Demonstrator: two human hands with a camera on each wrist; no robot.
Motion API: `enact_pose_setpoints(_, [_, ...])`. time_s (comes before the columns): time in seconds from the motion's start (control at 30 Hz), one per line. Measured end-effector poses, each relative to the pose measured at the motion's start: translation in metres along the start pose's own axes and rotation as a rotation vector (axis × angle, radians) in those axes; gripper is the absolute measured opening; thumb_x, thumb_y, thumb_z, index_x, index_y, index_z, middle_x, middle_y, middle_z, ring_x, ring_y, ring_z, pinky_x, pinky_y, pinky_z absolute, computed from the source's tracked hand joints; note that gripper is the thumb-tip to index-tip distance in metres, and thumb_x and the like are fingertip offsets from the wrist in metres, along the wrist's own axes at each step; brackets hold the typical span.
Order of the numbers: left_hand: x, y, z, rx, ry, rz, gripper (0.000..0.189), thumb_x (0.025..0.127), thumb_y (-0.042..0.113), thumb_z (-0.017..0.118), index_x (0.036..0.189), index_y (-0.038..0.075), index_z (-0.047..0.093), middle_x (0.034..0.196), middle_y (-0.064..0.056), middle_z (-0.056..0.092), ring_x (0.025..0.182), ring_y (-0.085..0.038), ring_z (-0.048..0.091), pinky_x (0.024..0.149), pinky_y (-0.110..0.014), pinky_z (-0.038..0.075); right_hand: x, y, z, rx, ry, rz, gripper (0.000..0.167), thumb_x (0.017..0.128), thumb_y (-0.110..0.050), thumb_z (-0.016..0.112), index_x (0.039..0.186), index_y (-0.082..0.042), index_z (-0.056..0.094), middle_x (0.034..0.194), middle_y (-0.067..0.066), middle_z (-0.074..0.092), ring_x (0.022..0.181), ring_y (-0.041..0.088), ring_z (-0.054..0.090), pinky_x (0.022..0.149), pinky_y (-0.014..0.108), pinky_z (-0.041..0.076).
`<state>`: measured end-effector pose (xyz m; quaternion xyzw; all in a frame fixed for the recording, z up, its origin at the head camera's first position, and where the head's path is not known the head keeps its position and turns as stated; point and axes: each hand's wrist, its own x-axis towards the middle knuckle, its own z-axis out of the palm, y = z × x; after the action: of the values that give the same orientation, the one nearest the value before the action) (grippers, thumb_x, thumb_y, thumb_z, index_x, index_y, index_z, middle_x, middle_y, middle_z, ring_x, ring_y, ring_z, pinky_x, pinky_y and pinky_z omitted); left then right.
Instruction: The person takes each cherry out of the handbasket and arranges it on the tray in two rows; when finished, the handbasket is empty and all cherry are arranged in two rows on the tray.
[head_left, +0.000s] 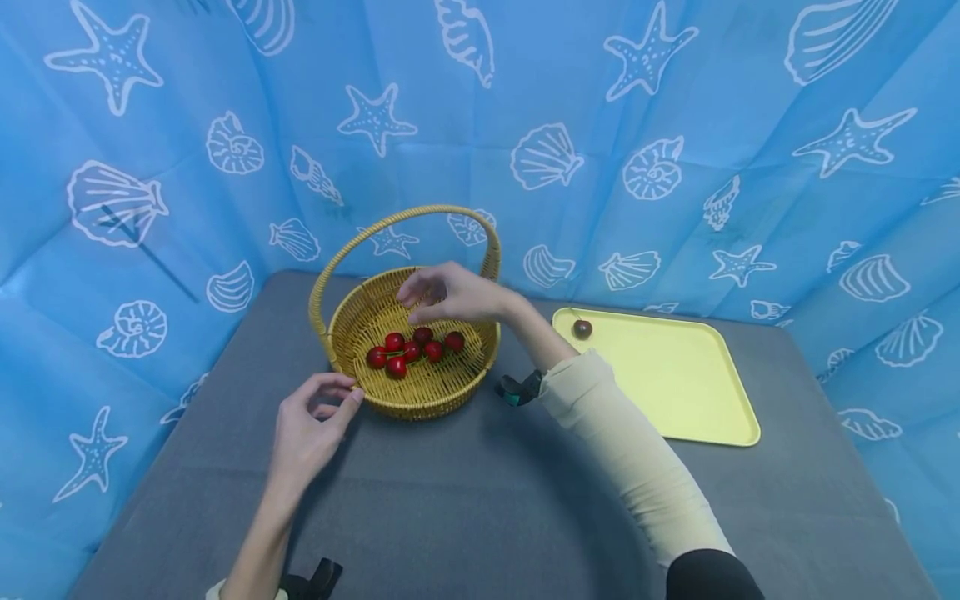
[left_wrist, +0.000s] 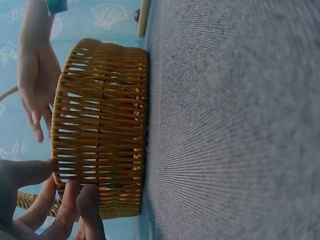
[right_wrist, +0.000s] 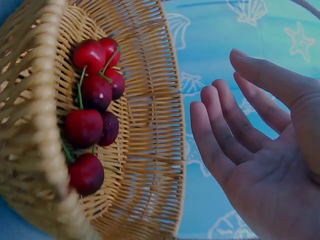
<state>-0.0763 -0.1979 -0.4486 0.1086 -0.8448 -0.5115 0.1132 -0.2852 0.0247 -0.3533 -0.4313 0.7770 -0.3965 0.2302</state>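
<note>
Basket (head_left: 420,408), wicker: upright on table (head_left: 487,508), opening upward, round, no clear long axis; handle (head_left: 405,215) arching left side to right. Left hand (head_left: 309,421): grip pinching near-left rim (head_left: 390,406), presumably steadying it. Right hand (head_left: 457,293): grip loose, nothing held, above basket. Cherries (head_left: 412,351): clustered on basket floor (head_left: 427,385), wall (left_wrist: 100,130) likely checking any roll; stems (right_wrist: 79,93) pointing variously. Tray (head_left: 675,375), right: one cherry (head_left: 582,330), far-left corner.
</note>
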Motion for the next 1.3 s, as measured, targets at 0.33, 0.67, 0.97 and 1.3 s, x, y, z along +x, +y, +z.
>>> enact_pose_setpoints(0.33, [0.001, -0.001, -0.001, -0.004, -0.019, -0.01, 0.028, 0.104, 0.029, 0.076, 0.125, 0.01, 0.073, 0.121, -0.009, 0.076, 0.103, -0.011, 0.068, 0.082, -0.017, 0.056, 0.029, 0.011, 0.013, 0.023, -0.007, 0.065, 0.033, 0.099, -0.015, 0.079, 0.131, -0.009, 0.072, 0.13, 0.01, 0.076, 0.12, 0.022, 0.072, 0.099, 0.031, 0.061])
enact_pose_setpoints(0.67, [0.001, -0.002, 0.002, -0.009, 0.006, 0.025, 0.027, 0.104, 0.026, 0.076, 0.123, 0.007, 0.074, 0.115, -0.012, 0.078, 0.091, -0.009, 0.071, 0.076, -0.019, 0.057, 0.039, 0.028, 0.023, 0.165, 0.008, 0.11, 0.028, 0.103, -0.007, 0.073, 0.13, 0.0, 0.071, 0.124, 0.02, 0.075, 0.122, 0.048, 0.07, 0.103, 0.058, 0.061])
enact_pose_setpoints(0.97, [0.001, -0.003, 0.001, 0.007, 0.008, 0.011, 0.028, 0.104, 0.026, 0.077, 0.124, 0.007, 0.074, 0.116, -0.011, 0.077, 0.095, -0.009, 0.069, 0.078, -0.019, 0.057, 0.045, 0.035, 0.026, 0.184, 0.018, 0.16, 0.033, 0.105, -0.008, 0.07, 0.135, 0.006, 0.068, 0.122, 0.019, 0.075, 0.124, 0.047, 0.069, 0.099, 0.054, 0.062])
enact_pose_setpoints(1.3, [0.001, -0.002, 0.002, 0.029, 0.004, -0.008, 0.026, 0.104, 0.027, 0.075, 0.124, 0.011, 0.073, 0.12, -0.009, 0.077, 0.102, -0.013, 0.069, 0.081, -0.019, 0.056, 0.044, 0.046, 0.035, 0.131, 0.01, 0.241, 0.033, 0.105, -0.01, 0.07, 0.135, 0.001, 0.07, 0.122, 0.014, 0.077, 0.115, 0.03, 0.073, 0.098, 0.041, 0.062])
